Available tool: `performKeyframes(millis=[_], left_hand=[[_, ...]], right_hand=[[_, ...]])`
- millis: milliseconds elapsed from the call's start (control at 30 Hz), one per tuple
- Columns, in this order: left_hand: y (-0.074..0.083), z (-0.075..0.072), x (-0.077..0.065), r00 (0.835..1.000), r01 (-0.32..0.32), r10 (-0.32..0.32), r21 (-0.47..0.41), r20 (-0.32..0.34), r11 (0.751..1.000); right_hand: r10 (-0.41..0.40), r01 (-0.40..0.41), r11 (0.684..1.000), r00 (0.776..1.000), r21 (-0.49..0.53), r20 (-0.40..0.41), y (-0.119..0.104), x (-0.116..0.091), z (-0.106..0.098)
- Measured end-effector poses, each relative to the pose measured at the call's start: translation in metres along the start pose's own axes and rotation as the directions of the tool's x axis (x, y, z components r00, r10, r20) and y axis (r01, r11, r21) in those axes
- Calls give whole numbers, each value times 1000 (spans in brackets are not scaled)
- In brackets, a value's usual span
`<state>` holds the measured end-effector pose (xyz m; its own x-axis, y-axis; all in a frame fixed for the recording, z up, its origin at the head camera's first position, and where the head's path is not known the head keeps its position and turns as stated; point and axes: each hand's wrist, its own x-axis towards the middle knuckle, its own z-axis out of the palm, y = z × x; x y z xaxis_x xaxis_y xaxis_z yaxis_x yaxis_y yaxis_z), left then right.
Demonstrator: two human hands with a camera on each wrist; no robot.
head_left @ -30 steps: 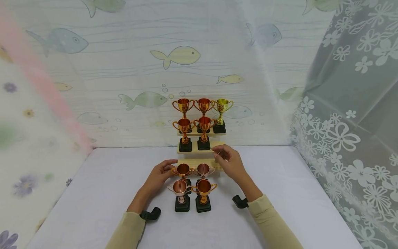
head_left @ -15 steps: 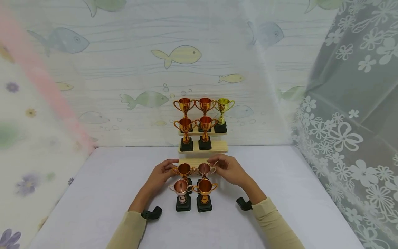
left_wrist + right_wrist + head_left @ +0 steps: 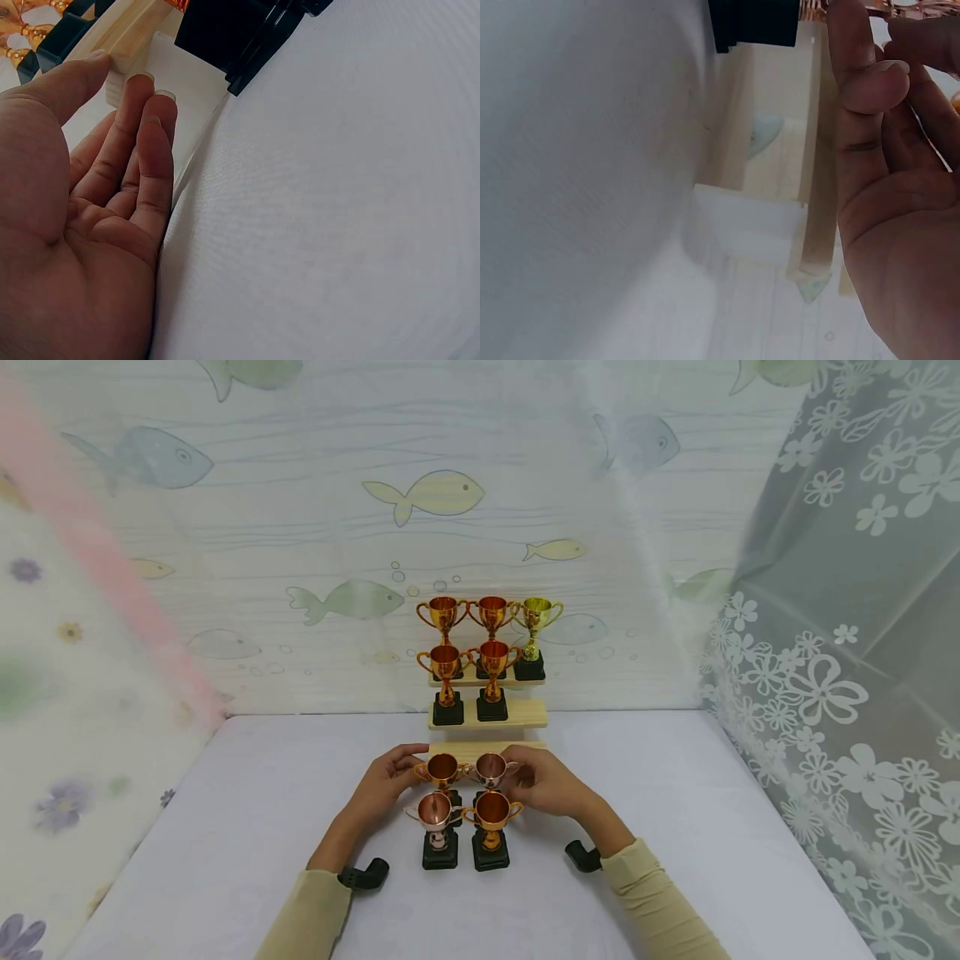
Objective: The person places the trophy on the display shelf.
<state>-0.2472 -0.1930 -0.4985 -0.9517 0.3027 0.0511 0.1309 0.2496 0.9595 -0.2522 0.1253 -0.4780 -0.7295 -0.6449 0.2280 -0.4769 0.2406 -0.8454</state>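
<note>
My right hand (image 3: 551, 783) is at the back-right trophy cup (image 3: 491, 767), rose-coloured on a black base, with curled fingers and thumb about its right handle. In the right wrist view those fingers (image 3: 855, 142) partly hide the coppery metal, so the exact contact is hidden. My left hand (image 3: 379, 785) rests beside the left end of the lowest board of a stepped wooden stand (image 3: 472, 748). One fingertip touches that board's end (image 3: 124, 49) in the left wrist view; the other fingers are loosely extended. An orange-copper trophy (image 3: 442, 768) stands just right of this hand.
Nearest me on the white table (image 3: 637, 877) stand a rose trophy (image 3: 435, 812) and an orange-copper one (image 3: 492, 812). Two copper trophies (image 3: 492, 657) occupy the middle board. On the top board, a gold trophy (image 3: 537, 612) stands right of two copper ones (image 3: 442, 610). Printed curtains surround the table.
My right hand has come down from the middle board's right side, past the lowest board, to the rose trophy's handle. The left hand stays at the stand; the trophies have not visibly moved.
</note>
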Motion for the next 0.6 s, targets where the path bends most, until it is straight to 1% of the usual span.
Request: performKeyframes(millis=[133, 233, 467, 600], left_hand=[[0, 0, -1, 1000, -1, 1, -11, 3, 1000], [1, 0, -1, 1000, -4, 4, -21, 7, 1000], [1, 0, -1, 1000, -9, 10, -29, 6, 1000], [0, 0, -1, 1000, -15, 16, -31, 9, 999]], right_hand=[[28, -29, 999, 1000, -25, -12, 0, 0, 5], [49, -50, 998, 999, -31, -23, -4, 0, 9], [66, -67, 997, 997, -34, -33, -38, -3, 9], [75, -76, 997, 997, -31, -33, -45, -3, 8]])
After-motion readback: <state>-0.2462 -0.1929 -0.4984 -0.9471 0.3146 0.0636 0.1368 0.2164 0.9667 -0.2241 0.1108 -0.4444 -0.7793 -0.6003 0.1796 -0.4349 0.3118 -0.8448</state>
